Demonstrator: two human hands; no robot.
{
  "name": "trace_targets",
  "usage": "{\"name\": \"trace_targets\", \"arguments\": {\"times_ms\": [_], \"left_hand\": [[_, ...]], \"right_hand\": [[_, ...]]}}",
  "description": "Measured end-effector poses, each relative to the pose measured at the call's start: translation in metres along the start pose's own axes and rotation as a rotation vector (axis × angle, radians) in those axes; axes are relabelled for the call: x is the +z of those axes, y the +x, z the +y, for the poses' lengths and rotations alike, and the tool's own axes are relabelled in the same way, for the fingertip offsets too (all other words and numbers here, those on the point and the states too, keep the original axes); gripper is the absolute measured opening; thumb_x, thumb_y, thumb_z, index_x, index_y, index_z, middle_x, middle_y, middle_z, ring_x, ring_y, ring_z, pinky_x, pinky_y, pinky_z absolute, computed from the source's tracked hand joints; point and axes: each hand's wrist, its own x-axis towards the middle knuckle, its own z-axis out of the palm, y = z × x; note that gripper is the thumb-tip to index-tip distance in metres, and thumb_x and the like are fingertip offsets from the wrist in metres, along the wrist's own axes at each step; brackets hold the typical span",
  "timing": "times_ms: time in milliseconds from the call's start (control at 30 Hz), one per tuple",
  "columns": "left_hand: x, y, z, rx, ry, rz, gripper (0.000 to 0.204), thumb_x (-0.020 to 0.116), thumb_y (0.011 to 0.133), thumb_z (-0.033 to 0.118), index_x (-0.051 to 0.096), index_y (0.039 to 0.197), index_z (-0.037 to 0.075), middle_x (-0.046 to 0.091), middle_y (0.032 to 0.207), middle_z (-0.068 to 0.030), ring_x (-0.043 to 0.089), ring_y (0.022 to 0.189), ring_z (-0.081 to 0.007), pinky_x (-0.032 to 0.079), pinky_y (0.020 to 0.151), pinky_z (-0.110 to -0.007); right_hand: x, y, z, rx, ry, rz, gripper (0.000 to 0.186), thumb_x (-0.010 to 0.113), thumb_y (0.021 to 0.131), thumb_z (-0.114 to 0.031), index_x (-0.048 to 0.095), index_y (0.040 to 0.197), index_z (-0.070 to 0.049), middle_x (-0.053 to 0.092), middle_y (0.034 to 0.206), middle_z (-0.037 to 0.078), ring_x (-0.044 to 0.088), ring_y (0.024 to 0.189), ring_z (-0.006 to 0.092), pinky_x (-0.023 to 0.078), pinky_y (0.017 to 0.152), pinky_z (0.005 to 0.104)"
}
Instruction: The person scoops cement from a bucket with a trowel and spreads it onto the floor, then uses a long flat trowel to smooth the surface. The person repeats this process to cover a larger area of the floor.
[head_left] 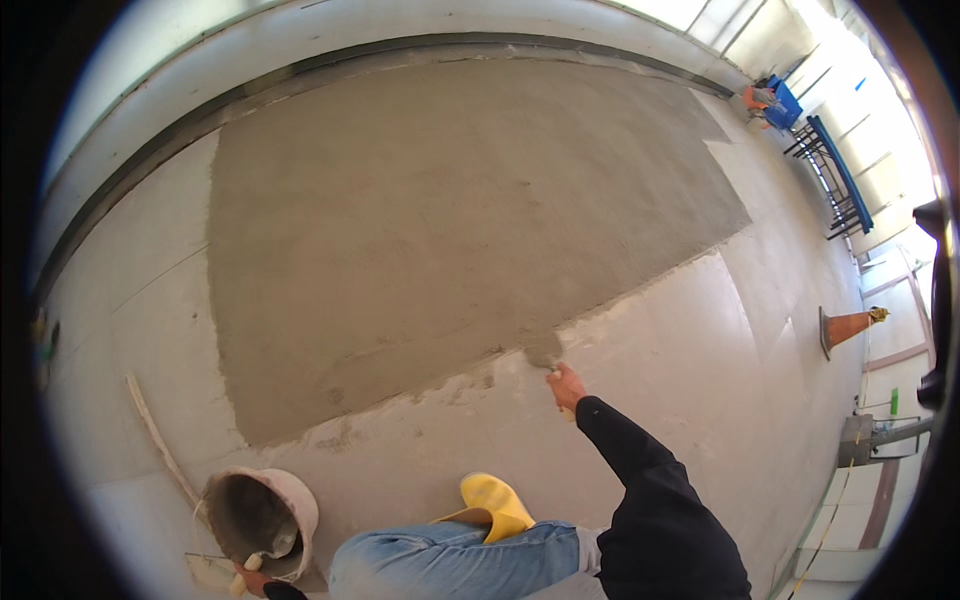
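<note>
A wide patch of grey wet mortar (450, 220) covers much of the pale floor in front of me. My right hand (568, 388) is closed round the light handle of a trowel (543, 349). Its mortar-smeared blade lies at the patch's near edge, where the mortar meets bare floor. At the lower left stands a bucket (308, 508), tilted in the view, with grey residue on its inner wall. Beside its rim, my left hand (252, 580) grips the pale handle of a second trowel (284, 545), whose blade is over the bucket's mouth.
Smears of mortar mark the floor along the near edge. A wooden stick (160, 440) lies beyond the bucket. My yellow boot (497, 507) is near the middle. An orange cone (846, 329), a blue bench-like table (838, 175) and a blue container (784, 102) stand at right.
</note>
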Motion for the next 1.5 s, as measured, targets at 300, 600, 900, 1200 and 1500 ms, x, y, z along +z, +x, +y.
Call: {"name": "trace_targets", "arguments": {"times_ms": [300, 600, 900, 1200, 1500], "left_hand": [[-0.051, -0.060, 0.023, -0.093, -0.268, -0.140, 0.079, 0.071, 0.080, 0.064, 0.072, 0.110, -0.009, 0.073, 0.107, -0.0213, 0.070, 0.095, -0.0353, 0.054, 0.086, -0.047], [-0.059, -0.074, 0.035, -0.165, -0.414, -0.198, 0.069, 0.072, 0.084, 0.054, 0.071, 0.113, -0.008, 0.072, 0.111, -0.0194, 0.070, 0.095, -0.0324, 0.055, 0.087, -0.045], [-0.065, -0.089, 0.044, 0.077, -0.871, -0.350, 0.040, 0.075, 0.088, 0.034, 0.075, 0.098, -0.004, 0.073, 0.092, -0.0124, 0.069, 0.070, -0.0215, 0.060, 0.063, -0.033], [-0.168, -0.253, 0.154, 0.633, -0.597, -0.215, 0.070, 0.085, 0.072, 0.025, 0.057, 0.127, -0.007, 0.046, 0.132, -0.0229, 0.051, 0.123, -0.0376, 0.044, 0.105, -0.047], [-0.174, -0.286, 0.168, 0.912, -0.280, -0.171, 0.060, 0.083, 0.071, 0.031, 0.070, 0.121, -0.001, 0.040, 0.136, -0.0241, 0.044, 0.128, -0.0435, 0.041, 0.107, -0.050]], "right_hand": [[0.222, -0.068, -0.103, -0.672, -0.384, -0.308, 0.052, 0.054, 0.097, -0.033, 0.044, 0.137, -0.001, 0.068, 0.097, 0.033, 0.066, 0.094, 0.0505, 0.053, 0.081, 0.0582], [0.162, 0.012, -0.089, -0.575, -0.601, -0.157, 0.062, 0.053, 0.098, -0.034, 0.038, 0.144, 0.005, 0.069, 0.104, 0.033, 0.068, 0.098, 0.0472, 0.053, 0.087, 0.0556], [0.035, -0.038, -0.036, -0.255, -0.154, 0.149, 0.038, 0.059, 0.098, -0.030, 0.056, 0.123, -0.002, 0.070, 0.094, 0.030, 0.068, 0.087, 0.0486, 0.054, 0.076, 0.0539], [0.196, -0.262, -0.212, -1.498, -1.002, -0.281, 0.021, 0.060, 0.093, -0.022, 0.065, 0.107, -0.008, 0.072, 0.084, 0.017, 0.072, 0.075, 0.0339, 0.056, 0.062, 0.0447], [0.271, -0.255, -0.204, -1.411, -1.088, -0.765, 0.044, 0.059, 0.091, -0.036, 0.070, 0.118, -0.002, 0.073, 0.084, 0.022, 0.073, 0.078, 0.0390, 0.060, 0.068, 0.0447]]}}
